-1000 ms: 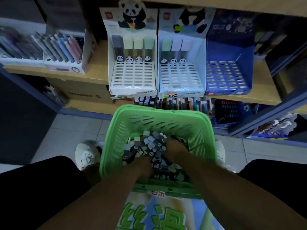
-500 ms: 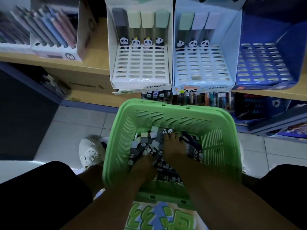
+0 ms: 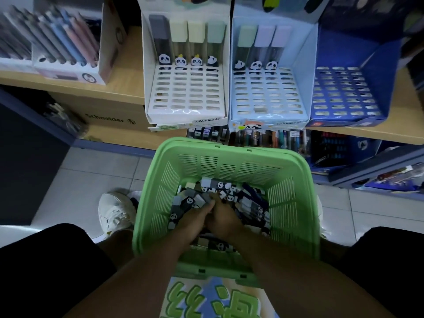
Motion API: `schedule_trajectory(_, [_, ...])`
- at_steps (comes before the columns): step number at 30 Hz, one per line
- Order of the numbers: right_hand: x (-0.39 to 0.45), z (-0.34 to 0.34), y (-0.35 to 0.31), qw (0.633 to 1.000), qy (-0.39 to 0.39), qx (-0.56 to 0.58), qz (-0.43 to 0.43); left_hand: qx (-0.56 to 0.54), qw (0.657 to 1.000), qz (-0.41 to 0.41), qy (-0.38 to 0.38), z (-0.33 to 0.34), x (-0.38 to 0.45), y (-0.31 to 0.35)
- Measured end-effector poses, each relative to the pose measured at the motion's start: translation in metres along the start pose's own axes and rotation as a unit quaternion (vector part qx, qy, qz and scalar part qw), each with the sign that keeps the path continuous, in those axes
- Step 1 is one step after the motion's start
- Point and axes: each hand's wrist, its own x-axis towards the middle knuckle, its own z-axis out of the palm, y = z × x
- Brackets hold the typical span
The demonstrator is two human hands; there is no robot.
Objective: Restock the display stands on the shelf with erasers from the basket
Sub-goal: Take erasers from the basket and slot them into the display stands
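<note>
Both hands in green basket (image 3: pixel 227 154), left hand (image 3: pixel 195 222) and right hand (image 3: pixel 223 220) touching, fingers curled into erasers (image 3: pixel 231 191); grip unclear.

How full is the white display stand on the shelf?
Mostly empty: the white display stand holds four erasers in its back row; the slots in front are bare.

The floor (image 3: pixel 87 180) is laid with pale square tiles. A wooden shelf (image 3: pixel 119 88) with a blue frame is seen above it, and a brown carton (image 3: pixel 110 118) printed "Schneider" is stored beneath. A dark panel (image 3: pixel 27 161) is seen at left. The light is dim.
</note>
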Motion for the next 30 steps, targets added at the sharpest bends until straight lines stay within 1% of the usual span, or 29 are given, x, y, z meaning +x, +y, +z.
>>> schedule_trajectory(2, [-0.004,0.000,-0.014,0.999,-0.001,0.009,-0.047,-0.179,0.983,-0.022,0.009,0.008,0.005,0.004])
schedule_trajectory(3, [-0.008,-0.003,-0.022,0.999,0.001,0.011,-0.053,-0.219,0.976,-0.019,0.007,0.009,0.002,0.007])
schedule_trajectory(4, [-0.009,-0.005,-0.027,0.998,-0.001,0.022,-0.051,-0.232,0.973,-0.016,-0.009,0.010,-0.002,0.009])
schedule_trajectory(6, [-0.013,-0.011,-0.034,0.998,-0.038,0.041,-0.036,-0.253,0.967,-0.011,-0.019,0.008,-0.003,0.008])
schedule_trajectory(9, [-0.018,-0.033,-0.041,0.986,-0.162,0.046,-0.019,-0.267,0.963,-0.037,0.003,0.004,0.000,0.007])
schedule_trajectory(10, [-0.018,-0.046,-0.043,0.975,-0.213,0.060,-0.014,-0.265,0.964,-0.032,0.019,0.003,0.000,0.007])
schedule_trajectory(12, [-0.016,-0.075,-0.046,0.943,-0.310,0.116,0.015,-0.272,0.960,-0.016,0.065,0.003,0.007,0.005])
schedule_trajectory(13, [-0.013,-0.089,-0.043,0.933,-0.328,0.143,0.047,-0.277,0.958,-0.005,0.077,0.002,0.006,0.007])
schedule_trajectory(14, [-0.007,-0.099,-0.035,0.935,-0.310,0.150,0.082,-0.288,0.954,0.002,0.082,0.002,0.008,0.009])
schedule_trajectory(15, [-0.003,-0.108,-0.025,0.951,-0.261,0.120,0.116,-0.294,0.952,0.004,0.090,0.002,0.008,0.011])
schedule_trajectory(16, [0.003,-0.114,-0.012,0.971,-0.198,0.024,0.131,-0.300,0.950,0.007,0.089,0.004,0.005,0.013])
schedule_trajectory(17, [0.007,-0.116,0.002,0.976,-0.140,-0.090,0.142,-0.304,0.949,0.011,0.080,0.007,0.002,0.015])
schedule_trajectory(18, [0.010,-0.114,0.016,0.966,-0.092,-0.191,0.148,-0.303,0.951,0.017,0.063,0.008,-0.001,0.017])
schedule_trajectory(19, [0.010,-0.109,0.026,0.956,-0.056,-0.235,0.165,-0.295,0.954,0.022,0.043,0.010,-0.004,0.017])
schedule_trajectory(20, [0.008,-0.103,0.035,0.952,-0.032,-0.246,0.179,-0.274,0.961,0.024,0.025,0.011,-0.007,0.017])
schedule_trajectory(22, [0.005,-0.089,0.050,0.950,-0.014,-0.239,0.198,-0.225,0.974,0.032,0.006,0.012,-0.009,0.013])
schedule_trajectory(24, [0.005,-0.075,0.064,0.956,-0.006,-0.231,0.180,-0.204,0.978,0.039,0.005,0.014,-0.010,0.012])
schedule_trajectory(27, [0.005,-0.059,0.079,0.963,0.055,-0.190,0.181,-0.188,0.981,0.037,0.007,0.018,-0.011,0.009])
schedule_trajectory(28, [0.006,-0.055,0.085,0.962,0.063,-0.192,0.184,-0.182,0.983,0.034,0.006,0.019,-0.012,0.008])
schedule_trajectory(30, [0.005,-0.051,0.089,0.958,0.052,-0.226,0.171,-0.163,0.986,0.032,0.005,0.018,-0.010,0.005])
